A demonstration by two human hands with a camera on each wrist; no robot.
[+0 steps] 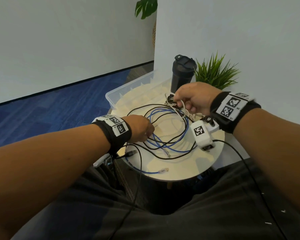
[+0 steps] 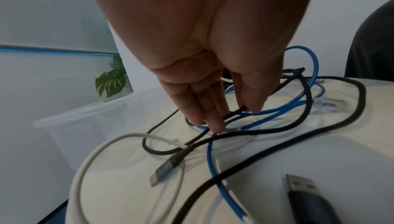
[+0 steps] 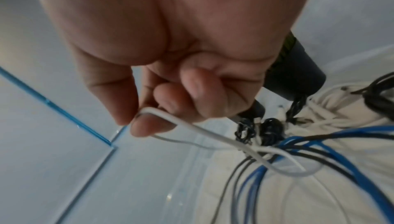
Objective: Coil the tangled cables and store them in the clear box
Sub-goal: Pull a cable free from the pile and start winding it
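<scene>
A tangle of cables lies on the round white table [image 1: 189, 168]: a blue network cable [image 1: 170, 148], black cables [image 1: 140, 160] and a white cable [image 1: 184, 108]. My left hand [image 1: 150, 131] reaches down into the left of the tangle. Its fingers [image 2: 213, 119] are straight and touch the blue cable [image 2: 211, 157], and a black braided cable [image 2: 319, 121] runs between fingers and thumb. My right hand [image 1: 180, 103] is raised over the far side and pinches a loop of the white cable [image 3: 213, 135] between thumb and forefinger. The clear box [image 1: 121, 90] stands open at the table's far left.
A black shaker bottle [image 1: 182, 73] and a small green plant [image 1: 215, 73] stand at the table's far edge by the wall. Blue carpet [image 1: 50, 115] lies to the left. Cable ends hang over the near left edge of the table. My lap is below it.
</scene>
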